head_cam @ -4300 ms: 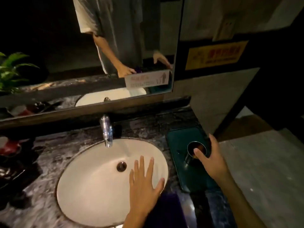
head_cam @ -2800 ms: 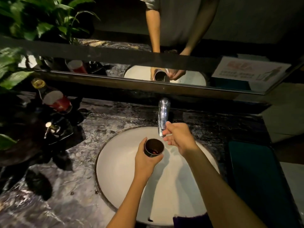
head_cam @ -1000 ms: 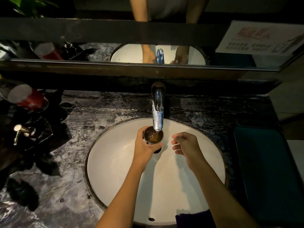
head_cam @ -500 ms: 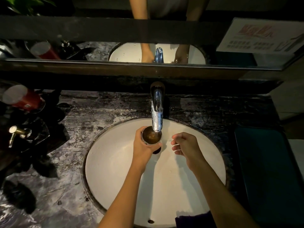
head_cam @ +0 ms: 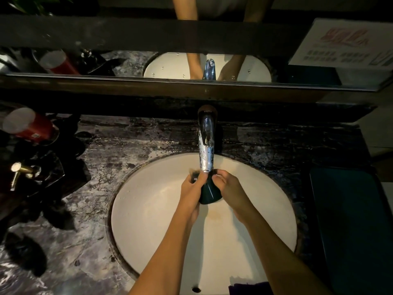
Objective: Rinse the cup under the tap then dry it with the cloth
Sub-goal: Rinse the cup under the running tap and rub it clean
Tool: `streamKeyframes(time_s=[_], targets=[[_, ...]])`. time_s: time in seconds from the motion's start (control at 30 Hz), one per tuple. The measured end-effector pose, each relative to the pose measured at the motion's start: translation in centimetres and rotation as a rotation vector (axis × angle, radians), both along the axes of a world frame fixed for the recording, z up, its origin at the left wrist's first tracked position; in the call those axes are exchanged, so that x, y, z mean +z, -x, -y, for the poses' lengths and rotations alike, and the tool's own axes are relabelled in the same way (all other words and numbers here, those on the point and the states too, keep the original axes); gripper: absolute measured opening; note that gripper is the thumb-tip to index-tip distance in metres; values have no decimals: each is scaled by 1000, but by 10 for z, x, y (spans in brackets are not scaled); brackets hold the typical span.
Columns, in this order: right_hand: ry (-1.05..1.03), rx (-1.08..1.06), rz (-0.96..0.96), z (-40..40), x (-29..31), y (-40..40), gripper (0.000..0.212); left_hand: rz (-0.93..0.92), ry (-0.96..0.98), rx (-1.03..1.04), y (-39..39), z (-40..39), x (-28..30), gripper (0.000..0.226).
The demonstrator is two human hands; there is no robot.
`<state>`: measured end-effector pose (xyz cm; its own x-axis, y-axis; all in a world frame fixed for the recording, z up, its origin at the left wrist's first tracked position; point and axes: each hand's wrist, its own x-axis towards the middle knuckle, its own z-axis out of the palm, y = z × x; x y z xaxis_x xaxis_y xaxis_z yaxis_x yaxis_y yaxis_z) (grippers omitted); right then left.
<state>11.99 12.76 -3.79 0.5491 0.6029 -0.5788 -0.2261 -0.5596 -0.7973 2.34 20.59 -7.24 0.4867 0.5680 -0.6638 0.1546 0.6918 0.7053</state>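
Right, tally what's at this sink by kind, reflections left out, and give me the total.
Hands: 2, left hand and right hand, both on the cup
Cups: 1, dark cup under the tap
Taps: 1, chrome tap
Basins: 1, white basin
Cloths: 1, purple cloth at the near rim
Trays: 1, green tray
Red containers: 1, red container
Total: 8

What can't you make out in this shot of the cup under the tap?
Head view only:
- Cup mouth: turned away, hidden by left hand, right hand and tap.
- Water stream: not discernible.
- Cloth: cut off by bottom edge.
- Sign text: too small, blurred.
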Motion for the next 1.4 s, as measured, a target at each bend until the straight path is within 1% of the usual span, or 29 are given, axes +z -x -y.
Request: streamKeyframes(time_s=[0.07,0.17,0.23,0.3,0.4,0.43,0.5,0.53,0.57,0.6,0.63,0.67,0.73,0.77,0.83,0.87,0.9,0.97,1.0,1.07,1.1,1.17,1.2,1.23,1.27,1.33,1.4], targets=[[1,-5,28,-7,-3,8,34,-44,18,28,-8,5,1,40],[26,-59,99,-16,-7,20,44,-146,8,76,-18,10,1,57],[55,-90,175,-18,-11,24,42,-202,-28,74,-20,11,0,61],[74,-134,189,-21,-14,24,37,-210,-70,94,-20,11,-2,59],[109,-238,129,-27,-15,19,49,-147,-130,57,-20,11,-4,48],[127,-237,154,-28,-15,18,48,-124,-128,23,-21,11,-4,48],[123,-199,211,-28,-17,20,36,-131,-115,-12,-19,10,-6,50],[83,-176,208,-28,-17,24,28,-156,-106,0,-17,7,-9,46],[57,-132,220,-28,-17,29,23,-185,-85,30,-16,4,-10,47],[55,-73,270,-27,-16,34,26,-209,-60,68,-15,1,-11,53],[67,-25,339,-26,-17,38,34,-230,-44,100,-15,0,-10,58],[70,-13,394,-26,-17,41,42,-247,-53,113,-14,-2,-9,58],[70,-39,442,-26,-15,33,47,-237,-119,90,-17,1,-6,53],[76,-79,417,-27,-16,31,44,-218,-190,70,-16,3,-5,51],[108,-163,287,-29,-15,24,39,-148,-291,54,-16,7,-3,36],[103,-214,220,-31,-16,22,42,-113,-302,41,-14,7,-1,25],[98,-258,172,-33,-17,21,46,-100,-273,11,-14,7,0,19],[87,-280,171,-33,-13,19,46,-113,-205,-29,-17,11,0,41],[104,-246,217,-34,-12,20,39,-128,-181,-25,-19,12,-1,48],[124,-162,305,-32,-14,25,21,-165,-146,7,-21,10,-2,45],[87,-132,318,-31,-14,31,19,-176,-104,43,-21,6,-2,48],[11,-48,381,-25,-14,42,30,-169,36,125,-17,-2,-3,65],[-18,16,451,-23,-14,45,38,-185,73,151,-15,-5,-5,66],[-36,74,530,-20,-17,47,43,-207,73,149,-15,-6,-7,63],[-39,76,573,-20,-16,46,44,-237,45,127,-14,-7,-8,60],[8,-28,510,-24,-17,40,46,-252,-30,94,-15,-6,-4,52],[35,-121,372,-29,-17,31,39,-176,-72,104,-16,-5,0,39]])
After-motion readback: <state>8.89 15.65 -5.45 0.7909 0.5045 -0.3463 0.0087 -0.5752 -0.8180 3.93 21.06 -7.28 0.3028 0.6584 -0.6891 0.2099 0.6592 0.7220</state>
